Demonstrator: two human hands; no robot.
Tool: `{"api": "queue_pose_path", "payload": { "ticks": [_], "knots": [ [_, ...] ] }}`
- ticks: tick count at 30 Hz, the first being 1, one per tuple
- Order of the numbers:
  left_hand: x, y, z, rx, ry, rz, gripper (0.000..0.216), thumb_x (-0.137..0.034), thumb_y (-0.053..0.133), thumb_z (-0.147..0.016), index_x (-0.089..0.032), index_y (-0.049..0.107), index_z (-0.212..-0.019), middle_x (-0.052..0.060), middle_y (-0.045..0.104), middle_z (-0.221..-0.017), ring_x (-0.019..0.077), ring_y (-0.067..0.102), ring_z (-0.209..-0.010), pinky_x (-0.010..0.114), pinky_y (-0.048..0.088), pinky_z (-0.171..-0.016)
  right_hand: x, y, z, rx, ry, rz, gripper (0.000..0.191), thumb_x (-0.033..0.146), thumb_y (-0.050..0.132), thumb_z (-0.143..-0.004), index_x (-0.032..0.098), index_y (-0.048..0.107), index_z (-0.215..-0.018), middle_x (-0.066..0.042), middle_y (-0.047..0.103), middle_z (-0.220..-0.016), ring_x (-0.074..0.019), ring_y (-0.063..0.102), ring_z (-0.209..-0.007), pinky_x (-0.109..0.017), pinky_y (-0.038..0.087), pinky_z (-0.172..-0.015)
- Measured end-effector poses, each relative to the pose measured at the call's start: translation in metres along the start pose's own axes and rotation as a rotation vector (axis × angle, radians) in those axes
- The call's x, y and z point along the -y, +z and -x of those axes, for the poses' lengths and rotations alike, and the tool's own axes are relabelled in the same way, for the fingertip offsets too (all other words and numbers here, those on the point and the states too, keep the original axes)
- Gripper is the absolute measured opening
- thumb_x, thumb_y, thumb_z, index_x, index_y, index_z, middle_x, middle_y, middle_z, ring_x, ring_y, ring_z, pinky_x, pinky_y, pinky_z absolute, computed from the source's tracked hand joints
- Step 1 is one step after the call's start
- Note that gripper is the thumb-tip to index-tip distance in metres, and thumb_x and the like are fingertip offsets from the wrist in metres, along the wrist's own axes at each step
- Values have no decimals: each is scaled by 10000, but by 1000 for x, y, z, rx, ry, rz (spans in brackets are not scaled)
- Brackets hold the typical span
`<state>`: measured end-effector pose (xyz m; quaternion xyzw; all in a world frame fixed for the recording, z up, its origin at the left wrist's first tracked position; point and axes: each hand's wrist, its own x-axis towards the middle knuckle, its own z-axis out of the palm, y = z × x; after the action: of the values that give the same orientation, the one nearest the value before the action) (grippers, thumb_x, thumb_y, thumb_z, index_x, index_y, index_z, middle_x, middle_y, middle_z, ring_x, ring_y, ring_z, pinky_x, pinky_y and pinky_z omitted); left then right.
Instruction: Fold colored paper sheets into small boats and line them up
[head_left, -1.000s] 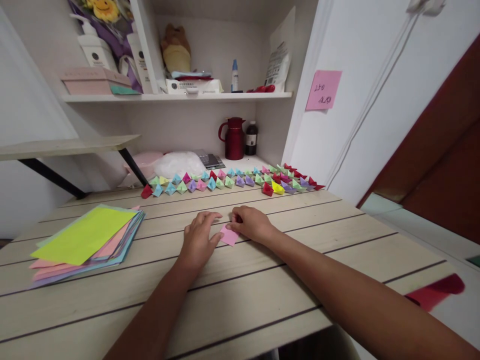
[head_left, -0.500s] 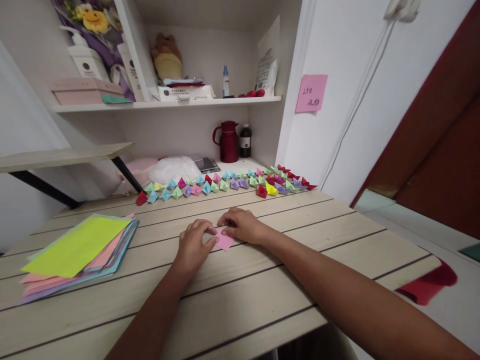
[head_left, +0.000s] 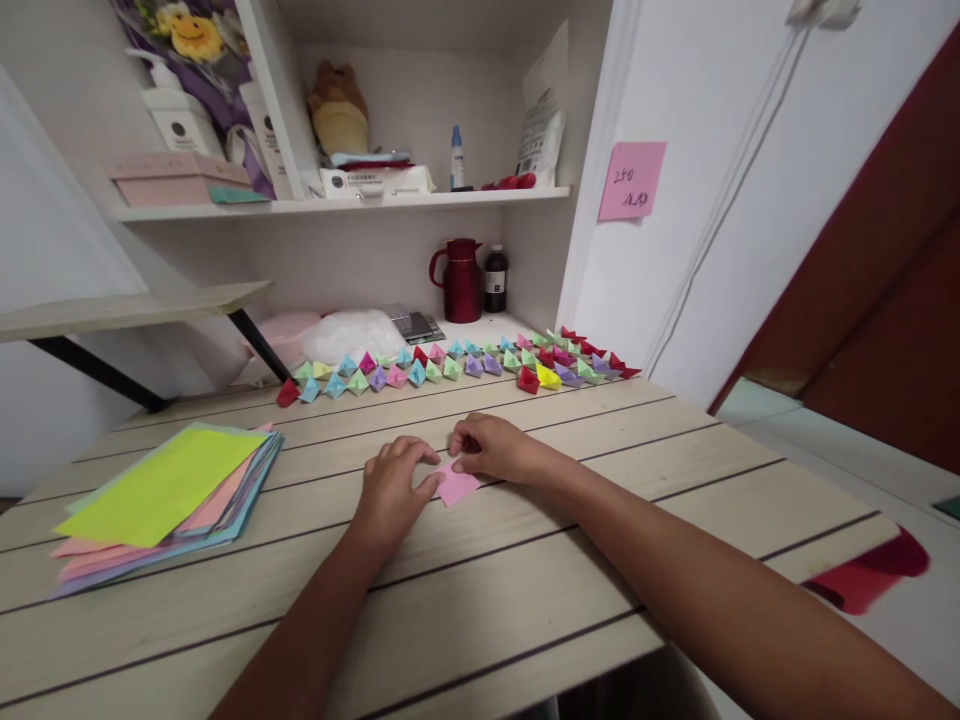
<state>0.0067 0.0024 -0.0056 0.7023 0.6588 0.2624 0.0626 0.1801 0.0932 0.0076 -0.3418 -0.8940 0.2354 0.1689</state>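
A small pink sheet of folded paper [head_left: 459,487] lies low over the middle of the table between my hands. My left hand [head_left: 394,490] grips its left edge, thumb and forefinger curved around that side. From the far right, my right hand [head_left: 491,448] pinches the paper's upper edge, its thumb on top and its other fingers curled under. My fingers cover part of the folds. Beyond the hands, several small folded paper boats [head_left: 416,373] in many colours stand in rows along the table's back.
At the left lies a stack of coloured paper sheets [head_left: 161,485], yellow-green on top. A black-legged raised shelf [head_left: 135,308] stands behind it. A red jug [head_left: 461,285] and a dark bottle [head_left: 495,278] are at the back. A pink note [head_left: 632,181] hangs on the wall.
The view has shifted slightly. Between my hands the pink paper now shows a wider, less pointed shape, and my right hand has drawn slightly away from my left.
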Motion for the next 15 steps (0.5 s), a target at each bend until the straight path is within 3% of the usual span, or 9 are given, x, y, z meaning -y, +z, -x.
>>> {"api": "queue_pose_path", "payload": {
  "ticks": [4, 9, 15],
  "knots": [
    [0, 0, 1, -7, 11, -16, 87, -229, 616, -801, -252, 637, -882, 13, 642, -1080, 238, 551, -1075, 405, 366, -902, 5, -3, 2, -25, 13, 144, 258, 294, 753, -716, 204, 678, -946, -44, 621, -917, -191, 547, -869, -262, 349, -704],
    [0, 1, 1, -18, 27, -33, 75, -224, 624, -800, -246, 629, -872, 14, 646, -1062, 236, 551, -1059, 397, 367, -895, 7, -3, 3, 22, 34, 104, 124, 288, 741, -728, 189, 685, -777, -38, 605, -893, -156, 551, -779, -243, 352, -653],
    [2, 3, 0, -27, 32, -47, 66, -224, 635, -794, -242, 630, -858, 19, 651, -1055, 235, 553, -1048, 383, 376, -887, 7, 0, 5, 20, 51, 56, 93, 244, 730, -733, 168, 678, -746, -27, 614, -845, -125, 545, -714, -214, 351, -605]
  ]
}}
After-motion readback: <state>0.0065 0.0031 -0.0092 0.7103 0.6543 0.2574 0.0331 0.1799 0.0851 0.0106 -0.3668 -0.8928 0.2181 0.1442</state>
